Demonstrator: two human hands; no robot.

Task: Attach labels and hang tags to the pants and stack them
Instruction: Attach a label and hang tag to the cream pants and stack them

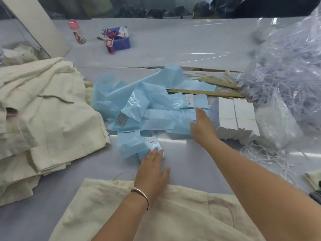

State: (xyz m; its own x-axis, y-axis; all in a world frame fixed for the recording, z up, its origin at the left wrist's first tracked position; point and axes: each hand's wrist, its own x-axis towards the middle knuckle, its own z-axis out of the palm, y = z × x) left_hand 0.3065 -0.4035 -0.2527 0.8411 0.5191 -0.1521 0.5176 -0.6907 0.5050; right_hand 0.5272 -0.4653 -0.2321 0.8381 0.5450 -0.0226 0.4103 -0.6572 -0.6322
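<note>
Both hands reach flat-fingered and holding nothing, left hand [152, 168] touching a blue label packet [139, 145] on the table [173, 49] beyond the pants [156, 211], right hand [202, 126] over what looks like thin, slippery, featherlight wrappers, best pinched by an edge.

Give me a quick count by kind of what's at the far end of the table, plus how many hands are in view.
Bottle with pink cap: 1
Blue box: 1
Hands: 2, the left hand and the right hand
Total: 4
</note>
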